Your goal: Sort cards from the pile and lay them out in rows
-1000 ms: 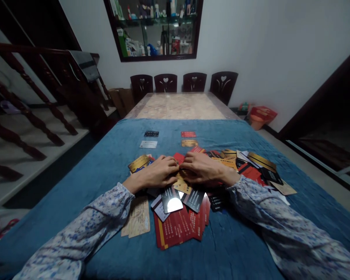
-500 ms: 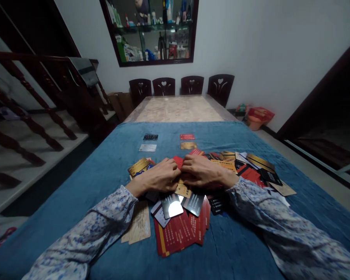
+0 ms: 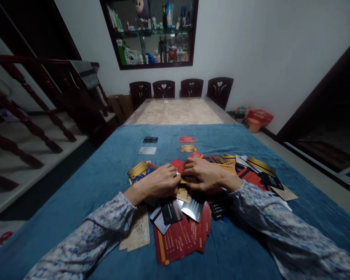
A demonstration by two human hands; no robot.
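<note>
Glare's hopped from the black card (image 3: 170,211) to the grey card (image 3: 193,210), lower centre. Left hand (image 3: 161,181) and right hand (image 3: 203,174): fingers (image 3: 189,171) curled, tips mostly hidden, can't tell if gripping.

The left hand (image 3: 161,182) and right hand (image 3: 202,175) are positioned close together over a pile of cards (image 3: 177,241), fingers (image 3: 172,173) curled downward; grip is obscured. The pile rests on a blue cloth (image 3: 87,186) covering the near part of the table (image 3: 181,111). Beyond it lie, separately: black card (image 3: 150,140), silver card (image 3: 147,151), red card (image 3: 187,139), gold card (image 3: 188,148).
</note>
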